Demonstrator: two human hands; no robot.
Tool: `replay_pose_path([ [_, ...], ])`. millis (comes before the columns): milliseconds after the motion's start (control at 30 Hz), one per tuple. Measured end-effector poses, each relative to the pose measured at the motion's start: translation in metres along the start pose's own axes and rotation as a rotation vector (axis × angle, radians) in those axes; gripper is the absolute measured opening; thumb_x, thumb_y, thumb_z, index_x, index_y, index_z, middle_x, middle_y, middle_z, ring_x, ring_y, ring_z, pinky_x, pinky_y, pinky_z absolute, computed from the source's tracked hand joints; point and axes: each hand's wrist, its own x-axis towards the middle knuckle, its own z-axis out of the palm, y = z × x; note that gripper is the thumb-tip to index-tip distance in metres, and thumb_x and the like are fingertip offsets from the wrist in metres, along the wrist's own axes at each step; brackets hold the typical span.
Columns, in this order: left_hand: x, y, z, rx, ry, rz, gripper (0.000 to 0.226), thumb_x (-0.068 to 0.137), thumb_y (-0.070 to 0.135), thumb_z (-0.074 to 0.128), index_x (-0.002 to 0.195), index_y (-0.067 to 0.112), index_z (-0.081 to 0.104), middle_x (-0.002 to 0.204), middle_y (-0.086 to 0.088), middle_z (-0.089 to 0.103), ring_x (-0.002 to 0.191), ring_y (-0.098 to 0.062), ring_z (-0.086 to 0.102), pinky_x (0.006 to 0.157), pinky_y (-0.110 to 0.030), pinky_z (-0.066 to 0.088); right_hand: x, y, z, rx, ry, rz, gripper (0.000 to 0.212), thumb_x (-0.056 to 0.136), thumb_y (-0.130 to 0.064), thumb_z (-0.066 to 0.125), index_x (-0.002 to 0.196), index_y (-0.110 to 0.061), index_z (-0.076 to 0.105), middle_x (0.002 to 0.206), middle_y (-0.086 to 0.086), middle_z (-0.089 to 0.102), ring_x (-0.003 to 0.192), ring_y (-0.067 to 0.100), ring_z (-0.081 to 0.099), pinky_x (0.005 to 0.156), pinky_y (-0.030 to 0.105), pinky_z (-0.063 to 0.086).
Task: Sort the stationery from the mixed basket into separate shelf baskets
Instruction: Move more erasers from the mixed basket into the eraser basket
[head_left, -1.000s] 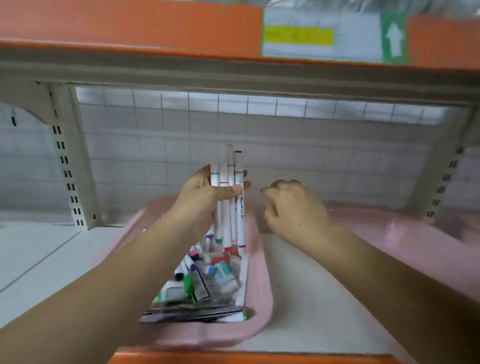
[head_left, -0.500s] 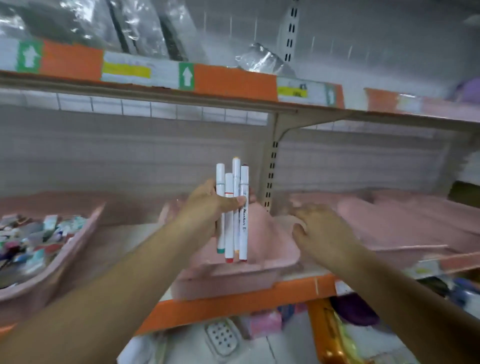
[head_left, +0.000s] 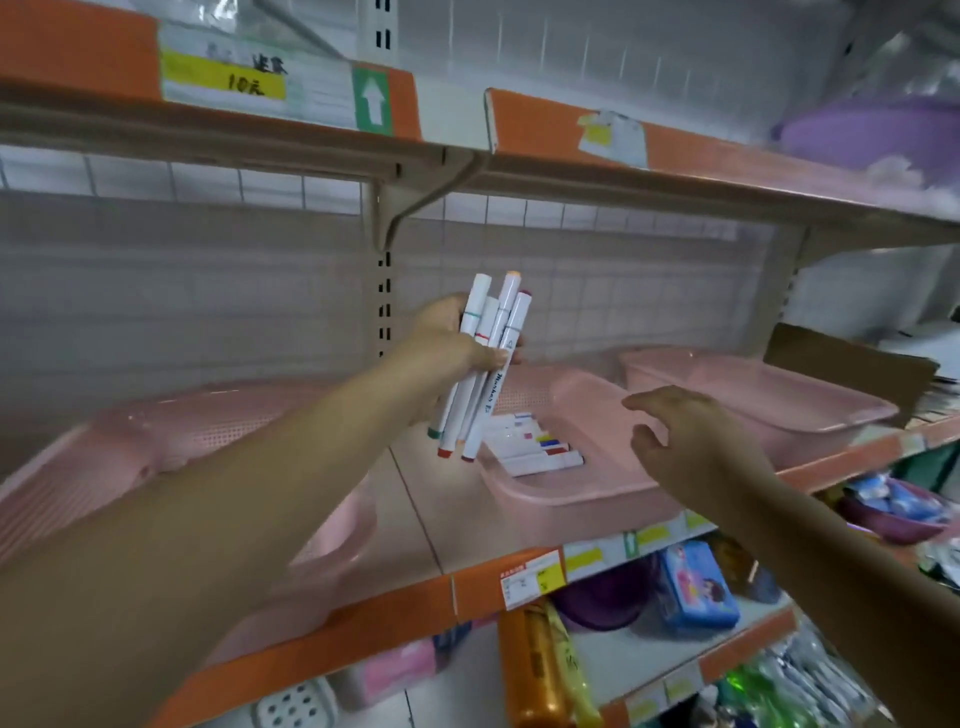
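My left hand (head_left: 451, 340) grips a bundle of several white markers (head_left: 480, 364) with coloured ends, held nearly upright and tilted right, above the left edge of a pink shelf basket (head_left: 576, 488). Several white markers (head_left: 535, 446) lie inside that basket. My right hand (head_left: 685, 441) hovers over the same basket's right side, fingers spread and relaxed, holding nothing. A second pink basket (head_left: 769, 400) stands further right on the shelf. Another pink basket (head_left: 171, 441) lies at the left, partly hidden behind my left forearm; its contents are not visible.
An orange-edged shelf (head_left: 405, 608) carries the baskets, with a wire-grid back panel (head_left: 597, 291). An upper shelf (head_left: 571, 166) hangs overhead with a price label (head_left: 228, 78). Below are packaged goods, an orange bottle (head_left: 535, 670) and a blue case (head_left: 696, 587).
The view has swung right from the mixed basket to the marker basket. My left hand carried the markers rightward and tilted them. My right hand let go of the basket rim and opened.
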Motion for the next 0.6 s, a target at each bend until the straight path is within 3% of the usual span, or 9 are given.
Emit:
replay_pose_path([
  [200, 0.067, -0.014, 0.048, 0.302, -0.142, 0.025, 0.035, 0.076, -0.008, 0.066, 0.107, 0.006, 0.059, 0.102, -0.012, 0.068, 0.093, -0.025, 0.066, 0.085, -0.035, 0.053, 0.052, 0.041, 0.013, -0.018, -0.020, -0.005, 0.039, 0.091, -0.015, 0.049, 0.130, -0.016, 0.054, 0.135, 0.003, 0.052, 0.122, 0.023, 0.046, 0.096, 0.028, 0.037],
  [267, 0.084, -0.023, 0.063, 0.450, -0.218, 0.025, 0.031, 0.074, -0.003, 0.071, 0.102, 0.006, 0.059, 0.101, -0.010, 0.066, 0.093, -0.025, 0.063, 0.086, -0.036, 0.051, 0.070, 0.052, 0.022, -0.017, -0.032, 0.004, 0.039, 0.089, -0.013, 0.049, 0.128, -0.015, 0.056, 0.132, 0.006, 0.055, 0.120, 0.025, 0.048, 0.094, 0.030, 0.039],
  [367, 0.102, -0.040, 0.085, 0.640, -0.332, 0.017, 0.019, 0.077, 0.001, 0.070, 0.088, 0.008, 0.056, 0.094, -0.008, 0.064, 0.088, -0.023, 0.061, 0.077, -0.031, 0.050, 0.091, 0.067, 0.038, 0.013, -0.055, 0.035, 0.041, 0.087, -0.007, 0.046, 0.126, -0.013, 0.058, 0.128, 0.009, 0.058, 0.114, 0.028, 0.052, 0.093, 0.033, 0.044],
  [433, 0.109, -0.055, 0.098, 0.698, -0.403, -0.024, 0.018, 0.085, -0.002, 0.058, 0.075, 0.012, 0.051, 0.078, 0.000, 0.058, 0.075, -0.016, 0.057, 0.057, -0.015, 0.048, 0.103, 0.074, 0.047, 0.023, -0.094, 0.057, 0.044, 0.086, -0.004, 0.043, 0.127, -0.016, 0.056, 0.129, 0.008, 0.057, 0.114, 0.028, 0.053, 0.094, 0.035, 0.046],
  [467, 0.111, -0.062, 0.103, 0.761, -0.444, -0.036, 0.023, 0.087, -0.002, 0.054, 0.071, 0.013, 0.048, 0.072, 0.005, 0.052, 0.073, -0.012, 0.053, 0.048, -0.009, 0.040, 0.109, 0.078, 0.051, 0.021, -0.110, 0.057, 0.046, 0.086, -0.004, 0.043, 0.128, -0.016, 0.055, 0.131, 0.007, 0.056, 0.115, 0.027, 0.053, 0.095, 0.035, 0.046],
  [533, 0.115, -0.078, 0.110, 0.940, -0.483, -0.054, 0.015, 0.085, 0.000, 0.055, 0.075, 0.010, 0.051, 0.073, 0.002, 0.049, 0.075, -0.015, 0.046, 0.045, -0.016, 0.032, 0.121, 0.083, 0.057, 0.028, -0.133, 0.045, 0.048, 0.086, -0.002, 0.043, 0.130, -0.018, 0.054, 0.133, 0.006, 0.054, 0.117, 0.026, 0.052, 0.096, 0.034, 0.046],
  [600, 0.117, -0.089, 0.113, 1.061, -0.529, -0.057, 0.010, 0.083, 0.003, 0.058, 0.092, 0.006, 0.059, 0.088, -0.006, 0.057, 0.078, -0.018, 0.048, 0.051, -0.023, 0.031, 0.133, 0.086, 0.063, 0.038, -0.162, 0.030, 0.049, 0.086, -0.003, 0.042, 0.130, -0.021, 0.054, 0.135, 0.004, 0.053, 0.117, 0.024, 0.052, 0.095, 0.034, 0.046],
])
